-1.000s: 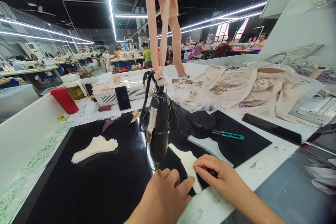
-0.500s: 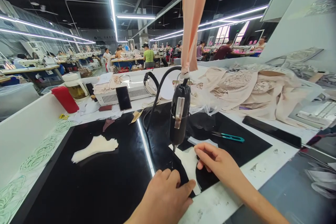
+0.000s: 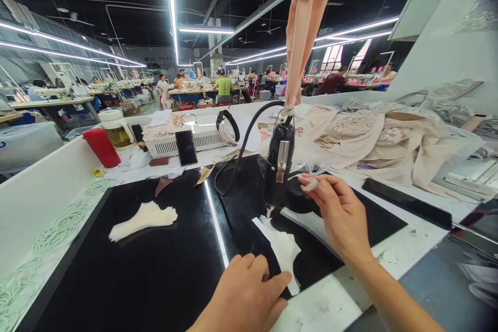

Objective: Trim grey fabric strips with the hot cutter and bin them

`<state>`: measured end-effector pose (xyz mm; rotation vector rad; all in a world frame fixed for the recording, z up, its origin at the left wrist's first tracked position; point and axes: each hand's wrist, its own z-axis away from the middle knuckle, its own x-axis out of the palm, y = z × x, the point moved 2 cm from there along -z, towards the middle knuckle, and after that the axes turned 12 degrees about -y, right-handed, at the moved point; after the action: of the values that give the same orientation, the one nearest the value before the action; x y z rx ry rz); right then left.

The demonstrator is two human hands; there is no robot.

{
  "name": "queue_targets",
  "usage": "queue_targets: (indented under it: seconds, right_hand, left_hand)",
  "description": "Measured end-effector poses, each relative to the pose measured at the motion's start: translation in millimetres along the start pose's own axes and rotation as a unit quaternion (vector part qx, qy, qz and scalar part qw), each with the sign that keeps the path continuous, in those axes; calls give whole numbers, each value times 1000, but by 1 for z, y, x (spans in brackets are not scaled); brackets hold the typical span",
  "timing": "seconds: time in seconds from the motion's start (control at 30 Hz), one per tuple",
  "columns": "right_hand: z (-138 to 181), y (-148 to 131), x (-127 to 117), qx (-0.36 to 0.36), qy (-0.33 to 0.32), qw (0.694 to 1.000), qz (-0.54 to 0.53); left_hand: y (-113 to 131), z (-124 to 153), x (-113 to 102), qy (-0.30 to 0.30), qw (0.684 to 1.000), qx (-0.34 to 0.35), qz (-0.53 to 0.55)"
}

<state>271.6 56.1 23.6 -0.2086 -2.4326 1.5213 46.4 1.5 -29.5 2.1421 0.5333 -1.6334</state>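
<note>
My left hand (image 3: 249,295) lies flat on the black mat (image 3: 155,270), its fingertips at the near edge of a white cut fabric piece (image 3: 283,250). My right hand (image 3: 339,213) is lifted above the mat, thumb and forefinger pinched on a small white scrap (image 3: 311,184). It sits just right of a black hand-held tool (image 3: 279,166). The tool hangs tip-down from a beige strap (image 3: 301,46), and its black cable loops off to the left. Its tip is just above the top of the white piece.
A stack of white cut pieces (image 3: 143,218) lies at the mat's left. Behind it are a red container (image 3: 101,148), a jar (image 3: 115,132), a phone (image 3: 185,148) and a white box (image 3: 206,137). Beige fabric (image 3: 381,140) is heaped at right, with a black bar (image 3: 408,202) near it. Other workers sit far behind.
The hanging tool swung right and away from me. My right hand rose off the white piece to beside the tool. My left hand stayed on the mat.
</note>
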Motion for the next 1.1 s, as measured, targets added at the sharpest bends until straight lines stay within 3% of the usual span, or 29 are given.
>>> queue_targets:
  seconds: [0.17,0.27,0.33,0.43,0.57,0.7,0.83,1.1]
  right_hand:
    - [25,-22,6,-20,-23,998,-50]
    - [50,-29,14,7,-74,996,-48]
    - [67,-30,22,38,-120,991,-42]
    - [90,-27,37,101,-192,976,-33]
    - [108,-26,60,150,-261,954,-12]
    - [115,-20,75,203,-287,935,-41]
    - [118,-1,75,258,-282,923,-50]
    - [126,16,83,290,-292,911,-25]
  left_hand:
    - [-3,1,-3,-24,999,-5,44]
    - [-11,7,-12,-67,976,-47,201]
    - [-18,13,-20,-70,926,-113,354]
    - [-27,21,-29,-45,825,-188,531]
    - [-30,24,-38,-31,734,-194,650]
    - [-32,32,-45,-26,641,-254,724]
    - [-41,48,-58,-8,642,-302,705]
    - [-55,78,-74,22,644,-363,673]
